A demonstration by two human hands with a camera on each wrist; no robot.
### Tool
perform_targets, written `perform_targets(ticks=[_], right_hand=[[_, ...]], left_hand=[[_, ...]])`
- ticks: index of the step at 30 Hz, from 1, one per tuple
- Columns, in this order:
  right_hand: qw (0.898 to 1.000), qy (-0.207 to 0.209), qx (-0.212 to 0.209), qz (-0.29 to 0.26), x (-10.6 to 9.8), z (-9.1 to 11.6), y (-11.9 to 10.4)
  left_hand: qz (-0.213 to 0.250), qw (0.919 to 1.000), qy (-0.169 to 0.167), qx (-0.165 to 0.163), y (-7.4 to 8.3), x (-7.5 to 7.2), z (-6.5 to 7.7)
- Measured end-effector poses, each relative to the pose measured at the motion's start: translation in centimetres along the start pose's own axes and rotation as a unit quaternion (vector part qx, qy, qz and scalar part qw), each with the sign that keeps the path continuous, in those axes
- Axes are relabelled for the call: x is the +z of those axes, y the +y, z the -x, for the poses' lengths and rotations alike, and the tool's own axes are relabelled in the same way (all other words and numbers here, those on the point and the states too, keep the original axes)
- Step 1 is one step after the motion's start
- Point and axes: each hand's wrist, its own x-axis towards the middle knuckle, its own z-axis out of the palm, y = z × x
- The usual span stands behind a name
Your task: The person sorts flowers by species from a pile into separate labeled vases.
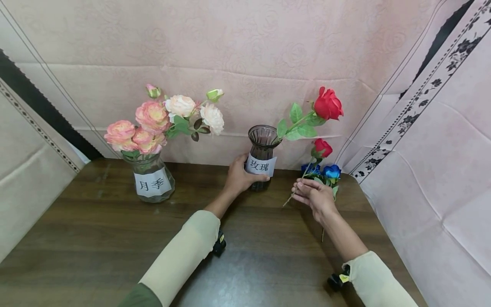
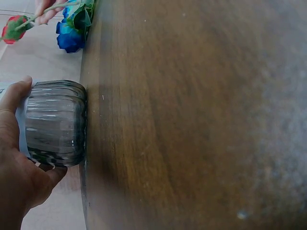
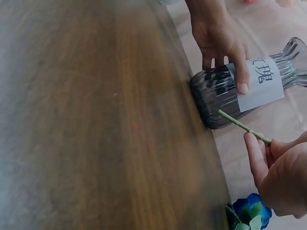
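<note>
My left hand [image 1: 241,175] grips the lower body of a dark ribbed glass vase [image 1: 262,143], thumb across its front below a white paper label [image 3: 260,82]. One large red rose [image 1: 327,104] leans to the right out of the vase's mouth. Between thumb and fingers, my right hand [image 1: 315,197] pinches the thin green stem [image 3: 243,126] of a smaller red rose [image 1: 322,148]. That stem slants, its bloom up and its cut end down toward the vase. Blue roses [image 1: 331,171] lie behind the right hand, partly hidden by it.
A clear glass vase [image 1: 167,194] with a white label stands at the left, full of pink flowers [image 1: 152,117] and cream flowers [image 1: 180,105]. Pink patterned cloth [image 1: 238,38] hangs behind the brown wooden table [image 1: 115,238] and along its sides.
</note>
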Motion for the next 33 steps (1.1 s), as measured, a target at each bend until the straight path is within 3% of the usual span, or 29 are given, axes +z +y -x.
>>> perform_targets(ticks=[9,21,33], right_hand=[[0.996,0.036,-0.040,-0.065,1.0,-0.3,-1.1],[0.978,0.081,-0.136,-0.135,2.2,-1.0,-3.3],[0.944,0.100,-0.192,-0.248,3.2,-1.5,-5.6]], left_hand=[[0.007,1.0000,0.001,0.003,-0.1,-0.1,0.1],[0.008,1.0000,0.001,0.002,-0.2,0.1,0.0],[0.011,0.9999,-0.002,-0.002,-0.1,0.0,0.1]])
